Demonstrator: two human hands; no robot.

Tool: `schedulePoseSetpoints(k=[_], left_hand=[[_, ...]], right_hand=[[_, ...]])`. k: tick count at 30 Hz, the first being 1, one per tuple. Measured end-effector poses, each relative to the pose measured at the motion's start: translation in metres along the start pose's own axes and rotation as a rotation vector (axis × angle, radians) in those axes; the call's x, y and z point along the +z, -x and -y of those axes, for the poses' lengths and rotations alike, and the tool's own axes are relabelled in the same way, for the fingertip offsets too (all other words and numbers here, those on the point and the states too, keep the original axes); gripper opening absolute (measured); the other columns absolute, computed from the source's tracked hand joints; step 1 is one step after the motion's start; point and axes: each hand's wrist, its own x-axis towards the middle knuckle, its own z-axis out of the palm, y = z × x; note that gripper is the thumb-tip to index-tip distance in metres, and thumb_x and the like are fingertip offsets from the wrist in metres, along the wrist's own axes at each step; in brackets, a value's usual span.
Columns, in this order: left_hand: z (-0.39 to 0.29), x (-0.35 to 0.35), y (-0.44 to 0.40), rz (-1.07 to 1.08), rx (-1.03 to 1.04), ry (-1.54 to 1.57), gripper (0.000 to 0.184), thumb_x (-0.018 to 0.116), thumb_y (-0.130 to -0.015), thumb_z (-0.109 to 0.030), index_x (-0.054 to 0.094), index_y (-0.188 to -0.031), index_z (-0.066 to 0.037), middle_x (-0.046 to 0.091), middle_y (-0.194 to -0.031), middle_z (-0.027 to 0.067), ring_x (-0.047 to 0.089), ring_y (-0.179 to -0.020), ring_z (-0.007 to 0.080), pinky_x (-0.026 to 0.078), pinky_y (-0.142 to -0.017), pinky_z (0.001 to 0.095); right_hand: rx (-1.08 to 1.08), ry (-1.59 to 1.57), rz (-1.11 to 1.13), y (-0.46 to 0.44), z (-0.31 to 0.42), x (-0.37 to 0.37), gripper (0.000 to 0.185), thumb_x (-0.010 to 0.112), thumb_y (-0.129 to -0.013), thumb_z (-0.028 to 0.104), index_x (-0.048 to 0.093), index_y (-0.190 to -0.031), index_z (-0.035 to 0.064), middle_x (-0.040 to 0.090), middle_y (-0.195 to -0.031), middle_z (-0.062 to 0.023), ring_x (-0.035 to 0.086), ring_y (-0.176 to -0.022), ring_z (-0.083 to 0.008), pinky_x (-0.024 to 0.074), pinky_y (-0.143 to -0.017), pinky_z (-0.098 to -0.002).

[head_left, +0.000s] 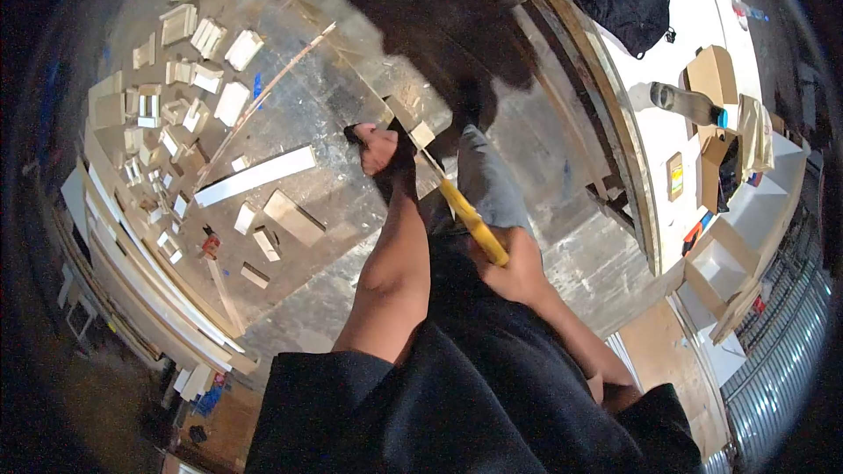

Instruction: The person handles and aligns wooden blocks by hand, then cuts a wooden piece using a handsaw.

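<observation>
My right hand point(512, 265) is wrapped round the yellow handle of a hand tool point(470, 221). From that handle a narrow, pale shaft runs forward and left; its far end is hard to make out. Close to that end is a small, light wooden block point(422, 135). To the left of the block, my left hand point(379, 150) is closed like a fist, its fingers curled. Whatever it grips, if anything, is hidden or too dark to name. A grey-clad leg point(492, 180) shows just beyond my right hand.
Many small wooden pieces point(231, 104) lie on the floor at left, beside a long white board point(256, 177) and a flat wooden panel point(294, 218). On the right, a white table point(645, 88) holds a black bag point(625, 0), a bottle point(688, 104) and a cardboard box point(713, 79).
</observation>
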Motion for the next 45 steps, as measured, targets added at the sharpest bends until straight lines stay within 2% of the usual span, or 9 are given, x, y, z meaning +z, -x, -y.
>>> schedulePoseSetpoints(k=[2, 5, 10, 12, 16, 24, 29, 42, 45], left_hand=[[-0.008, -0.014, -0.002, -0.030, 0.052, -0.020, 0.026, 0.062, -0.085, -0.017, 0.048, -0.108, -0.021, 0.067, -0.072, 0.0134, 0.067, -0.063, 0.0376, 0.050, -0.053, 0.0495], [-0.014, -0.029, 0.011, -0.051, 0.135, -0.052, 0.026, 0.061, -0.086, -0.016, 0.048, -0.107, -0.020, 0.067, -0.072, 0.0133, 0.068, -0.063, 0.0374, 0.050, -0.054, 0.0494], [-0.026, -0.027, 0.001, 0.046, -0.079, -0.235, 0.028, 0.063, -0.085, -0.021, 0.048, -0.109, -0.020, 0.069, -0.079, 0.0109, 0.069, -0.073, 0.0358, 0.052, -0.064, 0.0489], [-0.033, -0.033, 0.003, 0.064, -0.071, -0.120, 0.029, 0.064, -0.083, -0.021, 0.049, -0.108, -0.019, 0.069, -0.079, 0.0116, 0.069, -0.076, 0.0361, 0.051, -0.067, 0.0489], [-0.028, -0.028, 0.008, 0.044, -0.028, -0.152, 0.028, 0.064, -0.084, -0.022, 0.049, -0.108, -0.020, 0.069, -0.079, 0.0121, 0.069, -0.076, 0.0367, 0.051, -0.066, 0.0494], [-0.021, -0.024, 0.008, 0.020, -0.018, -0.180, 0.027, 0.063, -0.084, -0.023, 0.049, -0.108, -0.021, 0.070, -0.079, 0.0129, 0.069, -0.076, 0.0381, 0.051, -0.066, 0.0505], [-0.022, -0.021, 0.003, 0.015, -0.020, -0.200, 0.027, 0.062, -0.085, -0.023, 0.050, -0.108, -0.021, 0.070, -0.078, 0.0135, 0.069, -0.076, 0.0389, 0.051, -0.066, 0.0511], [-0.029, -0.028, 0.005, 0.046, -0.019, -0.189, 0.026, 0.061, -0.086, -0.024, 0.050, -0.109, -0.023, 0.070, -0.078, 0.0149, 0.069, -0.076, 0.0411, 0.050, -0.066, 0.0528], [-0.030, -0.021, 0.000, 0.042, -0.025, -0.169, 0.025, 0.061, -0.084, -0.021, 0.051, -0.106, -0.021, 0.070, -0.079, 0.0153, 0.069, -0.076, 0.0393, 0.050, -0.065, 0.0508]], right_hand=[[0.049, -0.125, -0.050, -0.010, -0.013, 0.011, 0.029, 0.070, -0.075, 0.025, 0.070, -0.092, 0.0013, 0.067, -0.081, -0.0262, 0.067, -0.077, -0.0456, 0.0537, -0.073, -0.0505], [-0.090, 0.139, -0.120, -0.060, -0.025, 0.032, 0.026, 0.071, -0.084, 0.025, 0.070, -0.092, 0.0010, 0.066, -0.078, -0.0248, 0.067, -0.076, -0.0412, 0.0507, -0.067, -0.0456], [-0.023, -0.119, 0.012, -0.007, -0.009, -0.005, 0.029, 0.071, -0.083, 0.028, 0.070, -0.083, -0.0008, 0.066, -0.079, -0.0268, 0.065, -0.078, -0.0463, 0.0507, -0.068, -0.0493], [-0.015, 0.123, -0.108, -0.037, -0.014, 0.014, 0.030, 0.071, -0.082, 0.028, 0.069, -0.080, -0.0017, 0.065, -0.079, -0.0275, 0.065, -0.079, -0.0460, 0.0509, -0.067, -0.0504], [-0.053, 0.140, 0.037, -0.035, -0.008, 0.011, 0.030, 0.071, -0.082, 0.028, 0.067, -0.077, -0.0010, 0.064, -0.077, -0.0273, 0.065, -0.076, -0.0453, 0.0506, -0.066, -0.0517], [-0.114, 0.076, -0.068, -0.041, -0.039, 0.028, 0.023, 0.070, -0.082, 0.025, 0.068, -0.088, 0.0018, 0.063, -0.074, -0.0255, 0.066, -0.074, -0.0432, 0.0512, -0.064, -0.0492], [0.024, -0.096, -0.015, -0.012, -0.016, -0.003, 0.028, 0.069, -0.080, 0.029, 0.067, -0.078, 0.0005, 0.063, -0.075, -0.0269, 0.064, -0.075, -0.0457, 0.0515, -0.066, -0.0501], [-0.043, 0.142, -0.120, -0.048, -0.025, 0.019, 0.022, 0.070, -0.079, 0.024, 0.070, -0.082, 0.0026, 0.064, -0.071, -0.0240, 0.067, -0.074, -0.0426, 0.0522, -0.065, -0.0502], [-0.015, 0.003, 0.028, -0.014, 0.000, -0.006, 0.026, 0.068, -0.083, 0.027, 0.066, -0.078, 0.0009, 0.063, -0.073, -0.0265, 0.066, -0.077, -0.0443, 0.0512, -0.066, -0.0498]])
